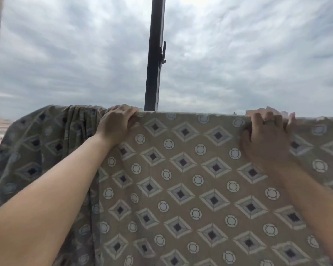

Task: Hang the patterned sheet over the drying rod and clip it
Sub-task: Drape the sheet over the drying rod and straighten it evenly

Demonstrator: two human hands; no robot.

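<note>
Left hand (116, 122) and right hand (268, 137) – both curled, gripping the sheet (181, 179) top edge. Sheet hangs straight; left portion bunched.

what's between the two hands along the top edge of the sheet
Head view: only taut patterned sheet between left hand and right hand; no clip. A dark post rises behind.

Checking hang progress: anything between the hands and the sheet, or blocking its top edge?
Nothing visible. The left hand and right hand both grip the sheet directly along its top edge. The rod under that edge is hidden.
</note>
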